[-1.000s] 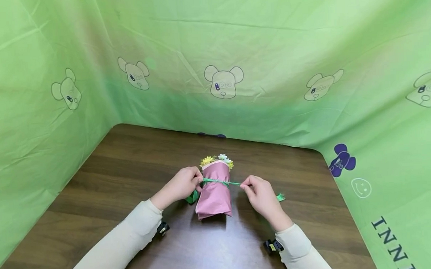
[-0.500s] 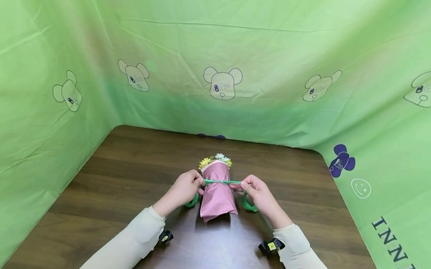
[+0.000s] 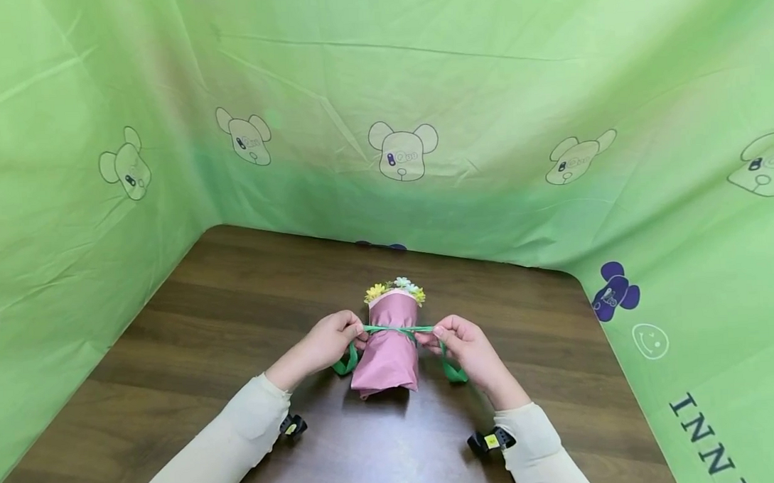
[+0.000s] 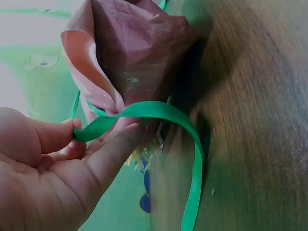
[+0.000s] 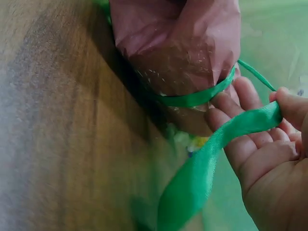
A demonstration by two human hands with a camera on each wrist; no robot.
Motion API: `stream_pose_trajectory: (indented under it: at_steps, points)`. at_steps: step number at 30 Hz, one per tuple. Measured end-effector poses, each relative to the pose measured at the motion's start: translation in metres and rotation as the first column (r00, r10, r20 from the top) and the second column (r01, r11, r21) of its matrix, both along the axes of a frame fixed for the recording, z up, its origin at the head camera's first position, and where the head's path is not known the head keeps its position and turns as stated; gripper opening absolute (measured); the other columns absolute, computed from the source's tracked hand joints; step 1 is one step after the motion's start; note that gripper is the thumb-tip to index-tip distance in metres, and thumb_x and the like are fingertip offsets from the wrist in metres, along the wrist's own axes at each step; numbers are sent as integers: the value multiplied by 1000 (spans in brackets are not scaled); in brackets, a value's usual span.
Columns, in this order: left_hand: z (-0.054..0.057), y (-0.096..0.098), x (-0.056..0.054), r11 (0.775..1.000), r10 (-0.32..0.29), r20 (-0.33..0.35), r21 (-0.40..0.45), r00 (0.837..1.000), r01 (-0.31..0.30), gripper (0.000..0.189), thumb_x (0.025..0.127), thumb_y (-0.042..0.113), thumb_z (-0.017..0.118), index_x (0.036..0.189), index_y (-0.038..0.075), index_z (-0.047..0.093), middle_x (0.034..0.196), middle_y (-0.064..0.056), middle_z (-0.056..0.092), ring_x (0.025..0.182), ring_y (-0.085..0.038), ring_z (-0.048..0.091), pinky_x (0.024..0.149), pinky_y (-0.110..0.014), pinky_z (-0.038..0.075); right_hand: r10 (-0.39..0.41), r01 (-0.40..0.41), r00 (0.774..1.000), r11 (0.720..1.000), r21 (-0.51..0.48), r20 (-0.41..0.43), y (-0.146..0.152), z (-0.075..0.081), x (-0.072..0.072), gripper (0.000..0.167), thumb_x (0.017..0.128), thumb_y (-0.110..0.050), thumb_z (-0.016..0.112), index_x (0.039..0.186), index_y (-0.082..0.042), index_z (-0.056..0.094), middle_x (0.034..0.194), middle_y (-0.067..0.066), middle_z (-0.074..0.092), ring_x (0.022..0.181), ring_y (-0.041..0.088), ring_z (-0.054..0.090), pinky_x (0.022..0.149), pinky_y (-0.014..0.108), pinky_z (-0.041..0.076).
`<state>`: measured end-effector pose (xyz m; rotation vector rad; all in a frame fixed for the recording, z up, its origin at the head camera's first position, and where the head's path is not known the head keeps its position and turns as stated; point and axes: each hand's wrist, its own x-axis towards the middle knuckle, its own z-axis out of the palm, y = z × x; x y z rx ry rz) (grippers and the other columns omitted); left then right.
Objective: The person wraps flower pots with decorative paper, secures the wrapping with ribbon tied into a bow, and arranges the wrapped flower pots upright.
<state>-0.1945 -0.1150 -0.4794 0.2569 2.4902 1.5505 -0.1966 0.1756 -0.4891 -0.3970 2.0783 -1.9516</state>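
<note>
A small bouquet wrapped in pink paper lies on the table, with yellow and pale blue flowers showing at its far end. Round its middle runs a green ribbon, drawn straight across the front between both hands. On the left side, my left hand pinches one part of the ribbon between thumb and finger, and a tail hangs below it. My right hand pinches the ribbon on the other side, its tail dangling too. Some right fingers touch the wrapping in the right wrist view.
The brown wooden table has rounded far corners. A green cloth printed with bear heads hangs along the back and both sides. Black wrist cameras sit beneath both cream sleeves.
The right hand has taken a new hold on the ribbon, closer to the bouquet, and a ribbon loop now hangs beneath it. The bouquet has shifted slightly; the left hand keeps its pinch.
</note>
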Motion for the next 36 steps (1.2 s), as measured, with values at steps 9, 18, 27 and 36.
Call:
stream_pose_trajectory:
  at_steps: [9,18,27,36]
  points:
    - [6,-8,-1,995,-91,43,51,995,89,34,110,24,49,93,-1,63,88,-13,68,75,-17,61,71,-32,55,-37,48,995,992,120,-91,-5,16,2,27,107,-19,54,103,8,56,101,22,76,98,24,74,84,26,55]
    - [18,-21,-5,976,-209,48,70,977,206,30,104,27,62,95,-1,67,89,-8,66,80,-16,57,71,-29,50,-76,104,985,977,184,-152,1,22,2,23,102,-16,63,105,6,61,105,28,74,97,20,73,77,22,53]
    - [26,-32,-6,970,-227,42,-80,973,230,11,98,10,66,96,0,70,78,-5,62,67,-14,52,64,-28,44,-93,190,963,901,391,-253,13,21,2,11,98,-16,69,97,-5,70,86,15,76,84,36,72,68,23,51]
    - [28,-36,-7,963,-259,104,-44,960,264,23,104,16,59,91,-2,68,73,-5,57,57,-14,42,57,-27,38,-57,187,959,861,473,-276,19,19,4,15,96,-20,73,99,-5,74,86,13,74,77,34,64,63,24,46]
